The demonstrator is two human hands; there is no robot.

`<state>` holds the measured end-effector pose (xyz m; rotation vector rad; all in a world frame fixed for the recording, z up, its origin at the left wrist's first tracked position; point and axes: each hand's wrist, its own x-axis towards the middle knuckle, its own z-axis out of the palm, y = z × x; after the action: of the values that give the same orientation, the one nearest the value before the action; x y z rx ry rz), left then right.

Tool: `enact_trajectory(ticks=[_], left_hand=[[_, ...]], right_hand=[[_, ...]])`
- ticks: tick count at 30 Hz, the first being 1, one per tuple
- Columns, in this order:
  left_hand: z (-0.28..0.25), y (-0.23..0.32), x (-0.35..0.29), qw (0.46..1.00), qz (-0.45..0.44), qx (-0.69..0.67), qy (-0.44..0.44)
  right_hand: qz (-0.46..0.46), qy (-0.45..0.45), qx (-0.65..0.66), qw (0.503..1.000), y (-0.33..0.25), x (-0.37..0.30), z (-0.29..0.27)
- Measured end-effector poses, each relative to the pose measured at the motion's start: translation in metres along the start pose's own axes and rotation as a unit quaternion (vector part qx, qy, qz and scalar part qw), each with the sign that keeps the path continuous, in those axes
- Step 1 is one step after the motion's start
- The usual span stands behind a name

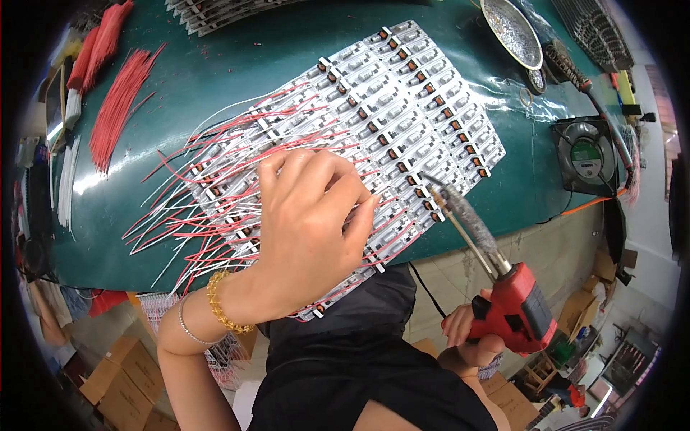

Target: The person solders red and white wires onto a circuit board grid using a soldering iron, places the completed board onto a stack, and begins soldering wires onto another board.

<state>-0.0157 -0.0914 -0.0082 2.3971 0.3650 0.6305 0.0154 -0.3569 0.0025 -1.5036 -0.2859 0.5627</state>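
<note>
A large panel of white circuit strips (402, 100) lies on the green table (215, 65), with many red and white wires (187, 215) fanning off its left side. My left hand (309, 223) rests on the panel's near part, fingers curled and pressing on the strips and wires. My right hand (471, 337) grips the red handle of a soldering iron (496, 273). Its crusted tip (431, 183) points up-left and sits just above the panel's near right edge, a little right of my left fingertips.
Bundles of loose red wires (118, 100) and white wires (68, 172) lie at the left. A metal dish (512, 32), a second iron on a stand (568, 68) and a small black fan (586, 154) stand at the right. Cardboard boxes (122, 373) sit on the floor below.
</note>
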Motion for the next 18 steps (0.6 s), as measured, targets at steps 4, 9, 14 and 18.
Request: enact_trajectory(ticks=[4,9,14,18], left_hand=[[-0.001,-0.001,-0.001,1.0,0.013,0.017,0.007],[0.004,-0.003,-0.002,0.999,0.035,0.016,0.024],[0.007,-0.002,-0.003,0.998,0.046,0.023,0.028],[0.005,-0.002,-0.003,0.998,0.052,0.024,0.029]], right_hand=[[0.045,-0.048,-0.005,0.998,0.0,-0.003,-0.008],[0.066,-0.059,-0.005,0.996,0.006,-0.008,-0.012],[0.036,-0.027,-0.07,0.996,0.011,-0.012,-0.014],[0.046,-0.021,-0.018,0.999,-0.007,-0.003,0.003]])
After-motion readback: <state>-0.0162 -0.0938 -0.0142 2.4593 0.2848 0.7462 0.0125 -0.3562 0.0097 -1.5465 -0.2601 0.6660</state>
